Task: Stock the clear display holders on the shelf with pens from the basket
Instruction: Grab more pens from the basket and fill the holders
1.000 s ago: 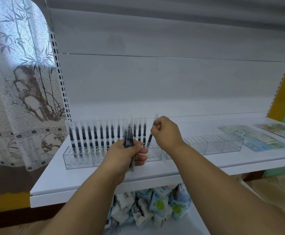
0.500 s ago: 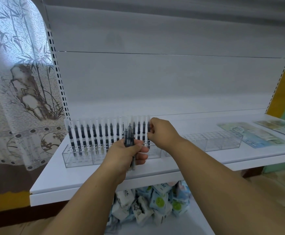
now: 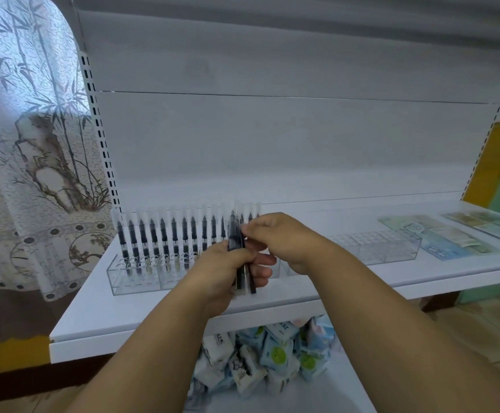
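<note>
A clear display holder (image 3: 137, 278) stands on the white shelf (image 3: 94, 314) at the left, with several black pens (image 3: 164, 242) upright in a row. My left hand (image 3: 228, 272) grips a small bundle of pens (image 3: 241, 263) in front of the holder. My right hand (image 3: 278, 234) has its fingers at the top of that bundle, pinching one pen. A second clear holder (image 3: 388, 248) sits to the right, with no pens seen in it. The basket is out of view.
Flat printed packets (image 3: 439, 239) lie on the shelf at the right. Below the shelf is a pile of small wrapped packs (image 3: 266, 356). A patterned curtain (image 3: 28, 144) hangs at the left. The shelf's back panel rises behind the holders.
My right hand set a pen into the row's right end, then came back to the bundle in my left hand. The left hand stayed put.
</note>
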The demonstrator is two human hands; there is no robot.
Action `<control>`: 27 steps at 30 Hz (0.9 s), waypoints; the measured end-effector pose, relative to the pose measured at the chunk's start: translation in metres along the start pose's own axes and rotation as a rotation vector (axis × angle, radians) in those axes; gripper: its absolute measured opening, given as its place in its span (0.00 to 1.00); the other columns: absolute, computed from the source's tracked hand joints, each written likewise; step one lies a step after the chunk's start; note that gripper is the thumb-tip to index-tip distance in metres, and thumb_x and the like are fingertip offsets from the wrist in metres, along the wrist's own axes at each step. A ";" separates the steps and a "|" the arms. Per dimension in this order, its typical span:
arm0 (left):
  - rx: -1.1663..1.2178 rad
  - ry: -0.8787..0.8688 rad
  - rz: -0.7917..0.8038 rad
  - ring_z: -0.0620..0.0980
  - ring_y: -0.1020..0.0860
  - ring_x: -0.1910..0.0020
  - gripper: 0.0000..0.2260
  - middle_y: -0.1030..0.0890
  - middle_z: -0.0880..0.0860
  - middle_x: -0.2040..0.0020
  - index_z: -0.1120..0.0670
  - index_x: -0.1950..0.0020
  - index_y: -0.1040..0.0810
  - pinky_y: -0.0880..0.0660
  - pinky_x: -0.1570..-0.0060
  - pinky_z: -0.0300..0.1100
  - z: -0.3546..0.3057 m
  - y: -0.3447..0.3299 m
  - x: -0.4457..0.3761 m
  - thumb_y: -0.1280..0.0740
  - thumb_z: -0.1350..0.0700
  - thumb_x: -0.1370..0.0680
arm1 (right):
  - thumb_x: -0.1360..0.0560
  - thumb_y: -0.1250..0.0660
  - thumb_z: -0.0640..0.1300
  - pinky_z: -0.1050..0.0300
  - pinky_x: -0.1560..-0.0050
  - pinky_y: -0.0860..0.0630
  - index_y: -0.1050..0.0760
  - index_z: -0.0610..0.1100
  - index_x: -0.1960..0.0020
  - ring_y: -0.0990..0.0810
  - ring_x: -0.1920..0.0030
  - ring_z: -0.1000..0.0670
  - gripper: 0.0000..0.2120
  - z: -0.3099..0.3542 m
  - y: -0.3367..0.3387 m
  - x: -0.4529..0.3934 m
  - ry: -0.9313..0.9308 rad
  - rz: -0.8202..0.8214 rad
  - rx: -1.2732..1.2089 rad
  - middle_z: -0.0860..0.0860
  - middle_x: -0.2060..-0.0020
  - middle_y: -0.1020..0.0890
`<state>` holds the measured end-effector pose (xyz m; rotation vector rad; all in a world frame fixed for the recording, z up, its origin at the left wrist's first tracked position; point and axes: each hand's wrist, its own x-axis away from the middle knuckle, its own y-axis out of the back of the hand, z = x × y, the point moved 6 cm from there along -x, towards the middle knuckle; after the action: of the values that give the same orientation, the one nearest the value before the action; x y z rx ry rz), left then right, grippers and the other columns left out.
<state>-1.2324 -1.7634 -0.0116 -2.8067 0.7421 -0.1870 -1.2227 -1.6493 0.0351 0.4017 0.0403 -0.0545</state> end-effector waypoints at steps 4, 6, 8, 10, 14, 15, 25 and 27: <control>0.006 0.006 0.084 0.55 0.18 0.62 0.08 0.16 0.65 0.52 0.66 0.42 0.23 0.17 0.55 0.49 -0.001 -0.009 0.002 0.39 0.66 0.19 | 0.22 0.32 0.44 0.62 0.60 0.26 0.21 0.43 0.54 0.23 0.65 0.55 0.05 -0.003 0.007 0.002 0.013 0.022 -0.092 0.51 0.67 0.20; -0.001 0.007 0.100 0.55 0.18 0.61 0.08 0.16 0.65 0.52 0.65 0.43 0.23 0.17 0.55 0.49 -0.002 -0.012 0.003 0.39 0.66 0.19 | 0.22 0.32 0.44 0.61 0.61 0.27 0.21 0.42 0.54 0.24 0.66 0.55 0.05 -0.007 0.008 0.000 -0.010 0.047 -0.136 0.50 0.66 0.21; 0.000 0.021 0.110 0.54 0.18 0.62 0.08 0.15 0.65 0.52 0.65 0.43 0.22 0.17 0.58 0.48 -0.002 -0.014 0.004 0.39 0.66 0.19 | 0.22 0.33 0.44 0.58 0.59 0.26 0.21 0.41 0.52 0.23 0.63 0.53 0.06 -0.011 0.006 0.000 -0.038 0.095 -0.162 0.46 0.63 0.20; 0.012 0.032 0.112 0.55 0.17 0.62 0.09 0.15 0.65 0.52 0.66 0.43 0.22 0.18 0.59 0.47 -0.002 -0.016 0.005 0.39 0.66 0.19 | 0.22 0.32 0.43 0.59 0.59 0.26 0.21 0.40 0.53 0.23 0.63 0.53 0.06 -0.013 0.006 -0.001 -0.030 0.086 -0.199 0.46 0.62 0.20; 0.087 -0.010 -0.001 0.60 0.16 0.57 0.10 0.16 0.66 0.53 0.68 0.41 0.23 0.17 0.56 0.49 -0.002 -0.008 -0.002 0.40 0.67 0.19 | 0.24 0.29 0.45 0.59 0.60 0.28 0.18 0.42 0.50 0.23 0.62 0.53 0.07 -0.012 0.025 -0.006 0.004 -0.159 -0.267 0.51 0.63 0.18; 0.110 -0.019 -0.049 0.61 0.17 0.56 0.10 0.16 0.66 0.53 0.69 0.41 0.24 0.18 0.55 0.51 -0.001 -0.004 -0.004 0.40 0.68 0.19 | 0.24 0.29 0.45 0.60 0.61 0.28 0.18 0.42 0.49 0.23 0.62 0.53 0.07 -0.012 0.035 -0.007 0.016 -0.261 -0.291 0.52 0.63 0.17; -0.024 -0.022 -0.174 0.52 0.23 0.72 0.07 0.15 0.63 0.55 0.64 0.45 0.21 0.24 0.70 0.44 0.005 0.011 -0.004 0.37 0.66 0.20 | 0.20 0.36 0.45 0.54 0.55 0.23 0.22 0.42 0.56 0.18 0.57 0.48 0.09 -0.001 0.050 -0.020 0.239 -0.564 0.243 0.48 0.60 0.18; -0.026 -0.027 -0.171 0.51 0.23 0.72 0.07 0.15 0.63 0.56 0.64 0.45 0.21 0.25 0.70 0.43 0.004 0.012 -0.004 0.37 0.66 0.19 | 0.20 0.37 0.45 0.53 0.54 0.23 0.23 0.40 0.56 0.19 0.57 0.46 0.10 -0.001 0.046 -0.024 0.264 -0.560 0.271 0.45 0.60 0.18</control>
<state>-1.2402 -1.7705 -0.0190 -2.8913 0.5014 -0.1700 -1.2434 -1.6056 0.0536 0.6581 0.4088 -0.5640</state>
